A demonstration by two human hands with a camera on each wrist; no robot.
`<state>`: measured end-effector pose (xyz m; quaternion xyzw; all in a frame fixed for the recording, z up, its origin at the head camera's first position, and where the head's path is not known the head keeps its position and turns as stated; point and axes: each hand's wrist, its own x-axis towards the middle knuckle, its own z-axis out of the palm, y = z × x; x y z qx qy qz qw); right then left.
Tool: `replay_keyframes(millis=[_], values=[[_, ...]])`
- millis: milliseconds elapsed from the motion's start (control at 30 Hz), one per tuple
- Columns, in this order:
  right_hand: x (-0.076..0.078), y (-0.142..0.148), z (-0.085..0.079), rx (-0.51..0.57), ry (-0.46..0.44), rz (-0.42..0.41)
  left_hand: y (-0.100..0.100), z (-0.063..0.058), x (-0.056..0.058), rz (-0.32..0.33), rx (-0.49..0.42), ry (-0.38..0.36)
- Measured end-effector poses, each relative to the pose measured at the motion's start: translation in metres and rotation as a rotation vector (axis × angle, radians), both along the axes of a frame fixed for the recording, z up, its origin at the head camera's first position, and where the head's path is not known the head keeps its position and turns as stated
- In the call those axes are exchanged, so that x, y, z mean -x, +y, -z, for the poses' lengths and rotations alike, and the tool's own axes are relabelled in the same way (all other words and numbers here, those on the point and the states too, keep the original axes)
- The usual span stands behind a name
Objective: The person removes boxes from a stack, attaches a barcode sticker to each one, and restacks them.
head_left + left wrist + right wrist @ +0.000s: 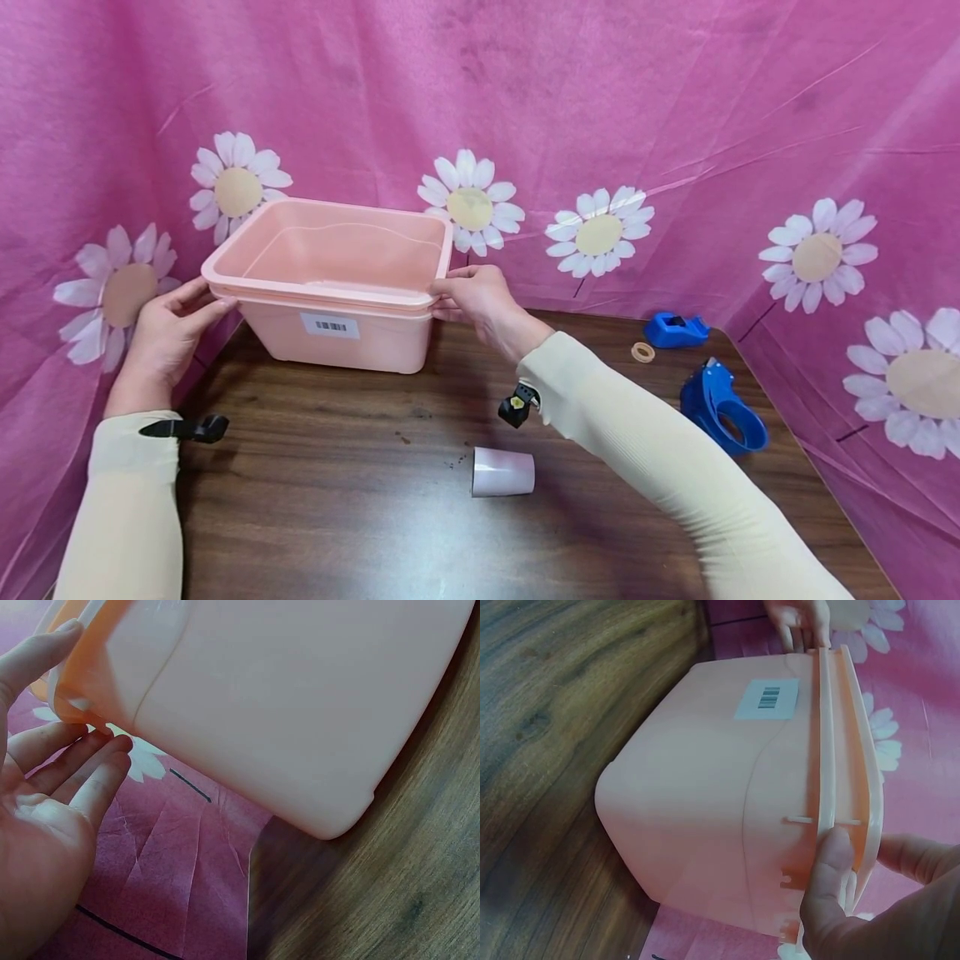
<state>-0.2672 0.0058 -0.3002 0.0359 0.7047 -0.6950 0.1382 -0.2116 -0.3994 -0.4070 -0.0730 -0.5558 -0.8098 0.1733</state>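
Two pink plastic bins are nested at the back left of the table, the upper bin point(337, 250) sitting inside the lower bin point(360, 346), with their rims close together. A barcode label point(330, 326) is stuck on the lower one's front. At the left end, my left hand point(165, 337) holds the rims; in the left wrist view its thumb lies on the rim and its fingers are below. My right hand point(487, 304) grips the right end. In the right wrist view its thumb point(832, 862) presses near the lower rim, with a finger at the upper rim.
A white tapered cup point(502, 472) lies on its side at mid-table. At the back right are a small blue tape dispenser point(675, 331), a tan tape ring point(642, 352) and a larger blue tape dispenser point(722, 408). A pink flowered cloth point(525, 83) hangs around the table.
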Motion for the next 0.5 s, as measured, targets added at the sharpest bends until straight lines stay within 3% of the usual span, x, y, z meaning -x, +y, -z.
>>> replay_keyframes(millis=[500], values=[[-0.011,0.001,-0.001,-0.021,0.040,-0.004,0.002,0.000,0.000,0.013,-0.033,0.011]])
